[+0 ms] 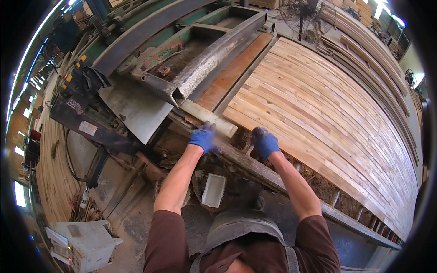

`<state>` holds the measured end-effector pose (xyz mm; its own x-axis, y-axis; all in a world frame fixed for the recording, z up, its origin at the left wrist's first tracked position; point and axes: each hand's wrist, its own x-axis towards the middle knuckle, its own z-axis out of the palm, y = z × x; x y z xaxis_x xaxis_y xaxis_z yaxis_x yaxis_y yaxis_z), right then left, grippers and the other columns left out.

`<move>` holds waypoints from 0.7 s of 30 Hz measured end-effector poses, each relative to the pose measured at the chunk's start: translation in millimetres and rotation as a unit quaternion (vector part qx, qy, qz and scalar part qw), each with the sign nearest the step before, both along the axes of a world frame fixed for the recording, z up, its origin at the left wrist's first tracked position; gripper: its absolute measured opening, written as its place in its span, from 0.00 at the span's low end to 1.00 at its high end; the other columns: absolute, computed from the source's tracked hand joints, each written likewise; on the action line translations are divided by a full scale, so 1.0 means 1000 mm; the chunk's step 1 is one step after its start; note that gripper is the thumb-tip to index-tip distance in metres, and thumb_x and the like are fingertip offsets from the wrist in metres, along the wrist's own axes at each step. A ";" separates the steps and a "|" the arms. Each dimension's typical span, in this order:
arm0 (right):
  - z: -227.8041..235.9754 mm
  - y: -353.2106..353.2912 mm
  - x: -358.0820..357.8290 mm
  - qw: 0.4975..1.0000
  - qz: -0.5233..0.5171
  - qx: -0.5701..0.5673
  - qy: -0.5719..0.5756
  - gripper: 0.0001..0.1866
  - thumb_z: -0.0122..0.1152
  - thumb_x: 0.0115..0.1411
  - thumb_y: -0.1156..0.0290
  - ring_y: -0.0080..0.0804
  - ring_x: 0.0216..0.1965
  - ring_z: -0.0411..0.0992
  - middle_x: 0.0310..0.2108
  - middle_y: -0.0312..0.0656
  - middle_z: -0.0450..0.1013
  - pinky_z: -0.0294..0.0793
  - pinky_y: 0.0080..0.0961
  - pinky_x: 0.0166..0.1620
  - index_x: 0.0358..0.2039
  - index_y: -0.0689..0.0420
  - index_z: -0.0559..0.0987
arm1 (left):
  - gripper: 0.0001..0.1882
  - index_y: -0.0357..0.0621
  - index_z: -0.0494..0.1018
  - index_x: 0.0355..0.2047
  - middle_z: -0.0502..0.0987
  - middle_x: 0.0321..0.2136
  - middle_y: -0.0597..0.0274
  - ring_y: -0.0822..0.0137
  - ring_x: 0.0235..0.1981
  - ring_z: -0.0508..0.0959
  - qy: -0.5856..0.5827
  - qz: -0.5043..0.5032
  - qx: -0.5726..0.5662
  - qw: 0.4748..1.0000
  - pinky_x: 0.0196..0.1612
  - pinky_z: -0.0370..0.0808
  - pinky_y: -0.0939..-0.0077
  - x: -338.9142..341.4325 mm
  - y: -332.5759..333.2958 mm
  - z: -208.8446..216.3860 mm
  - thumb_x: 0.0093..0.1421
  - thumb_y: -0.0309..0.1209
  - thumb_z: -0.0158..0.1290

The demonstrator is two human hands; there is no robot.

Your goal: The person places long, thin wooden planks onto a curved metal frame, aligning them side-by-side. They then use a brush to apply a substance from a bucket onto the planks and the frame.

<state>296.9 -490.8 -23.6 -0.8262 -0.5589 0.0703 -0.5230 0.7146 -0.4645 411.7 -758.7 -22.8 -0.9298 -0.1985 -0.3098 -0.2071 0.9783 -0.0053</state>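
My left hand [203, 138], in a blue glove with dark fingers, reaches to the near side of a pale, flat bar [210, 119]. Its fingertips meet the bar's edge, while the thumb stands apart from them. My right hand [265, 143], gloved alike, is at the near edge of a wide wooden panel [314, 100] made of many glued strips. The fingers are bent over that edge; their undersides are hidden. Part of the bar's right end looks blurred.
A heavy steel press frame [214, 63] stands ahead to the left, beside a metal plate [141, 109]. Below lies a white tray-like block [214, 190]. A grey control box [86, 245] is at lower left. Stacked wood strips [364, 77] and a fan [306, 16] are beyond the panel.
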 end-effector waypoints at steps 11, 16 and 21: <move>-0.002 0.316 0.076 0.924 -0.320 0.167 0.123 0.13 0.66 0.54 0.59 0.53 0.37 0.77 0.32 0.50 0.78 0.76 0.48 0.41 0.32 0.54 0.77 | 0.56 0.32 0.56 0.68 0.62 0.67 0.40 0.49 0.69 0.62 0.054 -0.035 0.055 0.996 0.71 0.60 0.62 0.000 -0.035 -0.014 0.47 0.50 0.71; -0.019 0.346 0.055 0.897 -0.395 0.188 0.063 0.12 0.59 0.57 0.59 0.53 0.35 0.80 0.31 0.53 0.80 0.80 0.48 0.38 0.30 0.54 0.81 | 0.58 0.36 0.56 0.69 0.60 0.68 0.40 0.48 0.69 0.61 0.073 -0.060 0.063 0.994 0.71 0.59 0.61 -0.013 -0.053 -0.055 0.45 0.50 0.73; -0.023 0.298 0.043 0.921 -0.337 0.194 0.003 0.12 0.61 0.57 0.60 0.54 0.37 0.80 0.34 0.53 0.80 0.79 0.47 0.42 0.34 0.55 0.81 | 0.59 0.35 0.56 0.69 0.61 0.67 0.39 0.46 0.69 0.61 0.074 -0.074 0.054 0.993 0.70 0.60 0.62 -0.013 -0.077 -0.076 0.43 0.49 0.73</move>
